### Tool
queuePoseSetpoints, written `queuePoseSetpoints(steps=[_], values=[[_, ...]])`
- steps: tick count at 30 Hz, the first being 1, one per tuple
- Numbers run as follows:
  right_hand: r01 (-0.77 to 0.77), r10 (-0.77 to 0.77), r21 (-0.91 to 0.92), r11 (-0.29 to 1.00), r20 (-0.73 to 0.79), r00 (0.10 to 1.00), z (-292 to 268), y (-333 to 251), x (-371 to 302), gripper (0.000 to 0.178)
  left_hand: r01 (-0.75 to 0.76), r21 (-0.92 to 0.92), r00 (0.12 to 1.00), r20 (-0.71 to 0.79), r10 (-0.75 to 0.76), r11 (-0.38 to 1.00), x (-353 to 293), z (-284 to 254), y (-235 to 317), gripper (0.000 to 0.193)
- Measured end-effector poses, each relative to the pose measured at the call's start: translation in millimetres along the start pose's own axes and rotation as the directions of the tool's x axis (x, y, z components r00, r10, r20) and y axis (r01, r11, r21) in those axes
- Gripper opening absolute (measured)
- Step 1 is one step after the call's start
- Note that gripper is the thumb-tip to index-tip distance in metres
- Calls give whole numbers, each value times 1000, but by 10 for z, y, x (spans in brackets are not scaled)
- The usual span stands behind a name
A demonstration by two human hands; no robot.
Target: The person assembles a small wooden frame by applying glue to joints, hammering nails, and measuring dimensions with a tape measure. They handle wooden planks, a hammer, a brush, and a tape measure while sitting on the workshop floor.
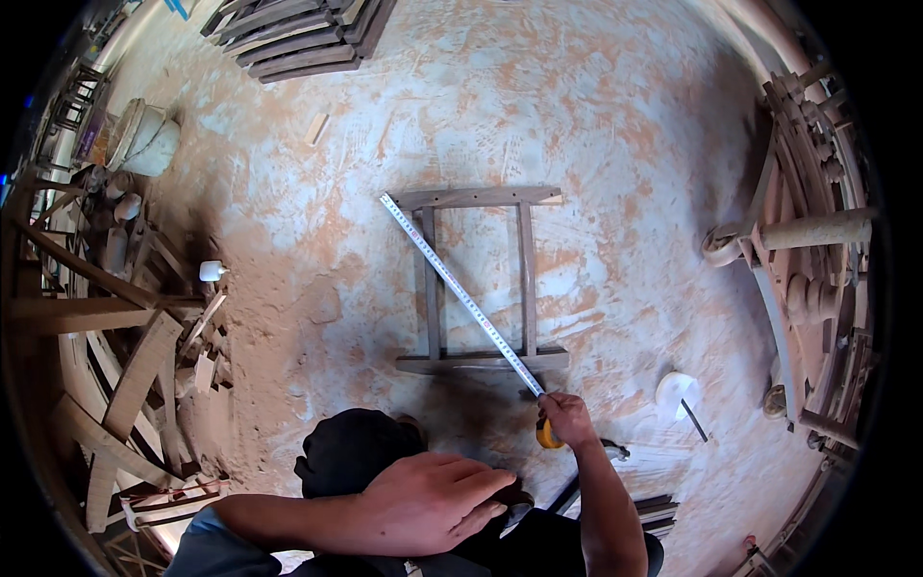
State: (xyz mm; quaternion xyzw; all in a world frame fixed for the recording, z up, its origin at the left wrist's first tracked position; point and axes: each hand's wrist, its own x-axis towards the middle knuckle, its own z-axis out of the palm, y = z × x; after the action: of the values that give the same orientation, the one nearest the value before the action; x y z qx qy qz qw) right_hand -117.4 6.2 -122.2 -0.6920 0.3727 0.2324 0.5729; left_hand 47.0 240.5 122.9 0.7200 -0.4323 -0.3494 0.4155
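A dark wooden frame (528, 279) lies flat on the floor, two rails joined by two crosspieces. The extended blade of a tape measure (549, 436) slants across it, from the far left corner to beyond the near right part. My right hand (567, 419) is closed around the yellow tape case, just past the frame's near rail. Close to my body, my left hand (435, 502) is held over my lap with fingers stretched out and nothing visible in it. My black-clad knee (356, 450) shows beside it.
Dark wooden pieces are stacked (298, 38) at the far left. A whitish bucket (146, 139), small white bottle (212, 271) and wood scraps (144, 375) line the left. A white round object (678, 392) with a dark stick lies right; more timber (793, 163) crowds the right edge.
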Motion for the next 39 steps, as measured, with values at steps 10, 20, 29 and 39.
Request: queuePoseSetpoints(steps=[10, 20, 29, 39], values=[[9, -10, -24, 1000, -27, 1000, 22, 61, 93, 28, 54, -48, 998, 32, -52, 997, 74, -23, -24, 36], [113, -130, -262, 958, -51, 990, -262, 40, 201, 31, 80, -63, 993, 96, -74, 995, 132, -13, -29, 36], [113, -217, -446, 888, -189, 958, -475, 220, 332, 26, 133, -79, 983, 137, -122, 988, 165, -37, 32, 35], [57, -205, -553, 831, -210, 956, -510, 188, 372, 27, 143, -106, 982, 138, -128, 984, 157, 6, 8, 37]])
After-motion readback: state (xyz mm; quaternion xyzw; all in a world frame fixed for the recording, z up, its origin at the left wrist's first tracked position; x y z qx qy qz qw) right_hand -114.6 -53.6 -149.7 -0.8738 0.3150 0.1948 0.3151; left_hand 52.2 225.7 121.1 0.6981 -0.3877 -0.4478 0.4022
